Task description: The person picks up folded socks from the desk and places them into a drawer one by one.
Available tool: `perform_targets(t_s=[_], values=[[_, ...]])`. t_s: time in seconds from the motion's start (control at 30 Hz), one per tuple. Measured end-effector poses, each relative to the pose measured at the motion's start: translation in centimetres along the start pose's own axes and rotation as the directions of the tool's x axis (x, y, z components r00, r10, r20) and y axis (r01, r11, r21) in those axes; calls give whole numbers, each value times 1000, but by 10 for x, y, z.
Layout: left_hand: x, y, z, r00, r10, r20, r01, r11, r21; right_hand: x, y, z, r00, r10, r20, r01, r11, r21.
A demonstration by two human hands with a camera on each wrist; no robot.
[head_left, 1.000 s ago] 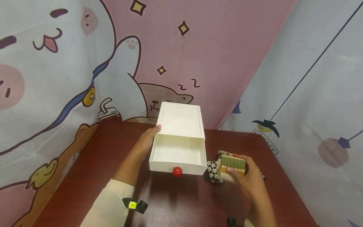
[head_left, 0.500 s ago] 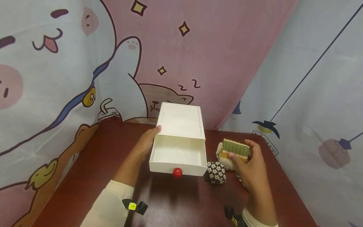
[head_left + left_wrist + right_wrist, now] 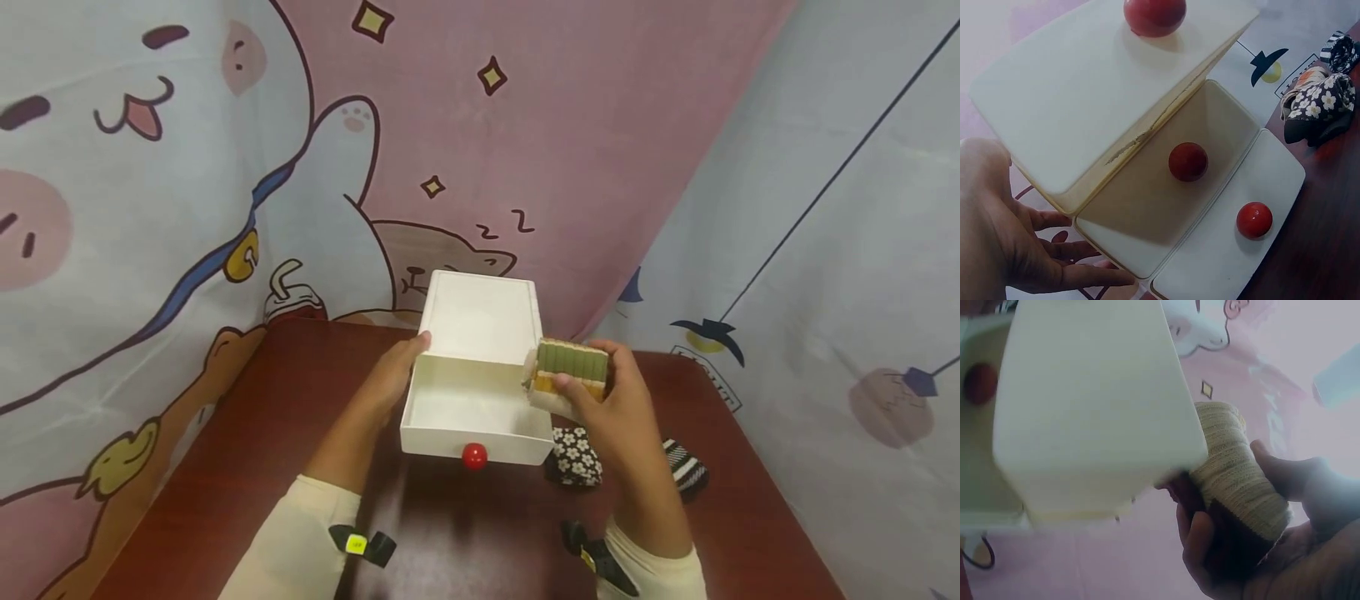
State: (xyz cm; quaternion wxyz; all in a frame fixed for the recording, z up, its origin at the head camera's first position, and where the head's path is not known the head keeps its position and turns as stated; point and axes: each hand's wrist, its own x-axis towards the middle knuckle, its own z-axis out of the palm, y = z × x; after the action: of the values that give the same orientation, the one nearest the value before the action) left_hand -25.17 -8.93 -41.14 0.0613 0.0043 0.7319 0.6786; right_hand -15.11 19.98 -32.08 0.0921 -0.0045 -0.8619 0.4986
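Note:
A white drawer cabinet (image 3: 480, 317) stands on the table with its top drawer (image 3: 435, 442) pulled out and bare inside; a red knob (image 3: 474, 456) is on its front. My left hand (image 3: 386, 379) rests against the cabinet's left side, thumb at the top edge. In the left wrist view its fingers (image 3: 1094, 275) extend along the side. My right hand (image 3: 618, 400) grips a folded pair of ribbed socks (image 3: 572, 360), green, yellow and cream, at the drawer's right edge. The right wrist view shows the socks' cream knit (image 3: 1235, 462) and a dark maroon part.
To the drawer's right lie a black flowered sock bundle (image 3: 576, 457) and a black-and-white striped one (image 3: 684, 467), partly behind my right forearm. Two lower drawers with red knobs (image 3: 1188, 162) are pushed in below. Printed cloth (image 3: 600, 125) hangs behind the brown table (image 3: 300, 400).
My right hand has lifted the green socks from among the bundles on the right and carried them left to the open drawer. My left hand keeps its place on the cabinet.

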Motion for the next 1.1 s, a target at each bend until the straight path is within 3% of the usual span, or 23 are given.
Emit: perform_targets(t_s=[0.2,0.5,0.73,0.93,1.1], values=[[1,0,-1,1000,-1,-1,1,1000,19,5,-11,26,999,-17,44,18,1000,-14],[3,0,-2,1000,23,17,-23,1000,-5,9,-21,60,989,-100,105,106,993,-47],[2,0,-2,1000,26,-11,-26,999,27,13,-24,81,975,-147,168,160,985,-68],[3,0,-2,999,53,10,-53,999,10,15,-28,93,968,-123,220,155,979,-130],[3,0,-3,999,45,-10,-45,998,34,17,-31,102,953,-94,287,155,968,-196]])
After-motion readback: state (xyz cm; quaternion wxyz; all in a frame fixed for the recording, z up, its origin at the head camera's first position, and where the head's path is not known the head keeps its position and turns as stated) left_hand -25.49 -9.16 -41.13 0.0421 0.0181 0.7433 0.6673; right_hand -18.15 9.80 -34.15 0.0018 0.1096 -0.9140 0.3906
